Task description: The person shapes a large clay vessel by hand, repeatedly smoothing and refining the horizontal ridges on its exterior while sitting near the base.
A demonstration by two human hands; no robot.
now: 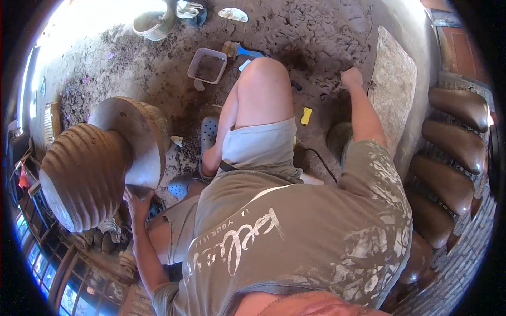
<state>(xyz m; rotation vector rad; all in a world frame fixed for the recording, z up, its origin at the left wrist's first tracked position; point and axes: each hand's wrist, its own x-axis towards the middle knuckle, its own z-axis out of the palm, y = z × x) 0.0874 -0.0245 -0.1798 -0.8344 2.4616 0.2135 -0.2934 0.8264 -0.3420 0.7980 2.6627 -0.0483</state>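
A ridged brown clay pot leans sideways at the left, its pale rim outward, beside a round wheel head. My left hand is just below the wheel head, thumb and fingers curved around a dark part or piece I cannot make out. My right hand is closed at the upper right over the muddy floor, near a pale worn sheet; whatever it holds, if anything, is hidden. A yellow sponge-like piece lies beside my bent knee.
A clear tub, blue-handled brush and grey bucket stand or lie on the clay-smeared floor ahead. Several glossy brown clay pieces line the right side. Metal bars show at lower left.
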